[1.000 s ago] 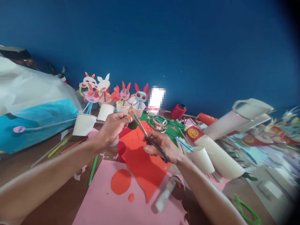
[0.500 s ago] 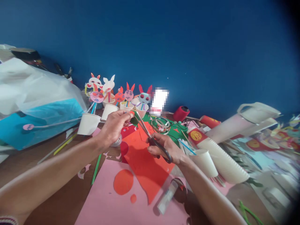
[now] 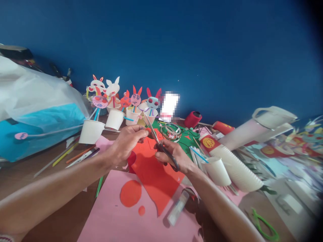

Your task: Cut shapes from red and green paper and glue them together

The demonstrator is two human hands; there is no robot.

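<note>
My left hand (image 3: 127, 141) pinches a small orange paper piece (image 3: 148, 129) between thumb and fingers. Gripped in my right hand (image 3: 174, 154) are black-handled scissors (image 3: 164, 152), their metal blades pointing up and left beside the paper piece. How far the blades are apart is hard to see. Below both hands lies an orange paper sheet (image 3: 153, 174), partly over a pink sheet (image 3: 101, 215). A large orange paper circle (image 3: 130, 193) and a small one (image 3: 141, 210) rest on the pink sheet, with a glue stick (image 3: 178, 208) to their right.
Paper cups, including one tipped over (image 3: 92, 131), and rabbit-faced paper figures (image 3: 135, 99) stand along the blue wall. A cup stack (image 3: 232, 163), a pitcher (image 3: 249, 129) and green scissors (image 3: 264, 225) are at the right. A plastic bag (image 3: 42, 90) fills the left.
My left hand has come down and slightly right, bringing the small paper piece close against the scissor blades. The right hand still holds the scissors. The whole view has shifted slightly.
</note>
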